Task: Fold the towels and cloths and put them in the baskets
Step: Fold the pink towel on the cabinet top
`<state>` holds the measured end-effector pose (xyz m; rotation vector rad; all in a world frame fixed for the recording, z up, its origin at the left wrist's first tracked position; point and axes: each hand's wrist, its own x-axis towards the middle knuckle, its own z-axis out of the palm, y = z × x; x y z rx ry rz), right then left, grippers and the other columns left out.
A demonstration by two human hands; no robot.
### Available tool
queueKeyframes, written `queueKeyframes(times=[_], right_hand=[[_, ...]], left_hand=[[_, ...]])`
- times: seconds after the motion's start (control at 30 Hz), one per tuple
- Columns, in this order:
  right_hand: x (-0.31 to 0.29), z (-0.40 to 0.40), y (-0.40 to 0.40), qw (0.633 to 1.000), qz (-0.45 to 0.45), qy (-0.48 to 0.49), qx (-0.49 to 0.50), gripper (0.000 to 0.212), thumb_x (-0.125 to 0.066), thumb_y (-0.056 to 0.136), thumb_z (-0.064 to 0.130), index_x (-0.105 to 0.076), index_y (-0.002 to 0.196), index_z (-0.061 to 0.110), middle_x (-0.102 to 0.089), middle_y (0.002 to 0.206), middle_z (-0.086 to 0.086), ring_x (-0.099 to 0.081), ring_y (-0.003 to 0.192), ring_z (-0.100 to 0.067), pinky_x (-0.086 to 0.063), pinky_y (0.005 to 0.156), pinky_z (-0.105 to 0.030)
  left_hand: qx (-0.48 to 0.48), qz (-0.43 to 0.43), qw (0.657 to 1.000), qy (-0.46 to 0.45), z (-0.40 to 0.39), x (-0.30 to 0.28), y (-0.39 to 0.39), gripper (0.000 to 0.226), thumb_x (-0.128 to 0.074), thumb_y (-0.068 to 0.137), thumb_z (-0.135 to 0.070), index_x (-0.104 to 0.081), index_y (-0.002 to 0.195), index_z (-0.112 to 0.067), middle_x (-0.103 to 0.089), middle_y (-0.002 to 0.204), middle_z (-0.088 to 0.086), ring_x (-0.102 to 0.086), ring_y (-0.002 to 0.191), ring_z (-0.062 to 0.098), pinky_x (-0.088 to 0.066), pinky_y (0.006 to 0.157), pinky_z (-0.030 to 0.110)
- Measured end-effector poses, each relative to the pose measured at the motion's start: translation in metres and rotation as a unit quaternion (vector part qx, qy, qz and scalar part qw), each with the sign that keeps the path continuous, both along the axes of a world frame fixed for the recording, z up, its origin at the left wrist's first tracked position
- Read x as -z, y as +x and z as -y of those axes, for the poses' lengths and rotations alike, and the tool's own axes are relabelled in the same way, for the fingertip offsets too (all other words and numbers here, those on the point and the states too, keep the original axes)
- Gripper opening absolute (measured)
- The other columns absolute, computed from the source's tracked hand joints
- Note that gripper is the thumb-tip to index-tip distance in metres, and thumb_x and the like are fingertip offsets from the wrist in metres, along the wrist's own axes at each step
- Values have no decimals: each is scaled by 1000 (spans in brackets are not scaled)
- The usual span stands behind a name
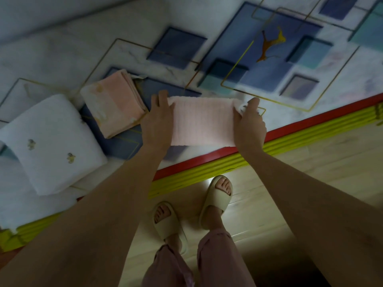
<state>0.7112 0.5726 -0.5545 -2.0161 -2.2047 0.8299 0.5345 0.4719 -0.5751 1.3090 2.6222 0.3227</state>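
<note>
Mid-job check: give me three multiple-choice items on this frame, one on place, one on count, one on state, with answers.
1. Where does the white folded towel lie?
A. left of the peach folded cloth
B. on the floor
C. in a basket

2. How many folded pieces lie aside, not in hand?
A. none
B. two
C. five

3. How is the pink towel held?
A. left hand only
B. lying untouched
C. both hands, the right hand gripping the other end

Answers: 1 A, it sits leftmost on the patterned surface. 2 B, white and peach. 3 C, a hand grips each end.
</note>
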Motion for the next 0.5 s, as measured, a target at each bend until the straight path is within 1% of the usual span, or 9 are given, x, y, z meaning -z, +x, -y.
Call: queueKeyframes(times=[0.07, 0.1, 0.13, 0.17, 0.23, 0.27, 0.33, 0.4, 0.5], right_hand=[[-1, 4, -1, 997, 18, 73, 12, 41, -50, 96, 32, -40, 128, 9, -50, 130, -11, -53, 112, -33, -45, 80, -44], [-1, 6, -2, 990, 43, 133, -3, 47, -52, 94, 34, -41, 134, 11, -42, 142, -11, -47, 122, -31, -42, 91, -46], [-2, 10, -3, 981, 57, 186, -27, 51, -51, 94, 34, -39, 139, 13, -34, 149, -12, -40, 131, -31, -36, 101, -46], [-1, 13, -5, 972, 52, 221, -62, 51, -48, 96, 33, -38, 142, 14, -29, 154, -14, -34, 137, -31, -29, 107, -46], [7, 22, -9, 960, 27, 228, -161, 50, -42, 99, 28, -34, 146, 13, -23, 156, -16, -22, 144, -31, -16, 116, -47], [14, 26, -11, 952, 21, 217, -216, 50, -41, 100, 26, -33, 147, 12, -22, 156, -16, -18, 145, -31, -12, 118, -47], [30, 26, -9, 935, 40, 191, -296, 50, -37, 102, 27, -31, 149, 12, -22, 156, -15, -17, 146, -31, -9, 119, -48], [41, 17, 0, 926, 84, 169, -328, 52, -31, 102, 34, -25, 151, 15, -21, 158, -11, -16, 146, -29, -6, 119, -47], [44, 3, 9, 915, 107, 158, -355, 56, -22, 102, 42, -18, 153, 18, -15, 159, -8, -11, 147, -26, -3, 120, -46]], left_hand=[[-34, 20, 999, 30, -6, -9, 4, 34, -44, 99, -22, -46, 130, -6, -51, 125, 15, -61, 88, 32, -41, 57, 37], [-46, 9, 997, 66, -7, -13, 5, 37, -46, 98, -22, -46, 131, -6, -49, 130, 15, -59, 102, 32, -47, 68, 40], [-49, -11, 993, 111, -8, -18, 9, 38, -46, 97, -22, -47, 132, -6, -48, 134, 16, -54, 114, 32, -47, 83, 41], [-39, -27, 988, 147, -7, -21, 15, 38, -46, 98, -22, -47, 133, -7, -46, 137, 17, -48, 122, 32, -41, 94, 41], [17, -30, 985, 170, -3, -19, 32, 37, -43, 99, -21, -47, 133, -8, -46, 141, 16, -42, 129, 29, -32, 107, 41], [53, -28, 987, 151, 0, -13, 41, 38, -42, 99, -20, -47, 135, -9, -45, 142, 15, -40, 131, 28, -28, 110, 42], [132, -36, 988, 66, 3, 6, 47, 45, -37, 98, -23, -41, 141, -9, -40, 148, 13, -36, 137, 28, -20, 115, 44], [198, -55, 979, -11, 5, 24, 39, 51, -31, 101, -31, -31, 147, -11, -30, 154, 12, -28, 142, 27, -13, 117, 46], [247, -54, 967, -34, 3, 32, 25, 55, -22, 102, -38, -23, 151, -13, -20, 158, 10, -17, 145, 30, -6, 119, 47]])
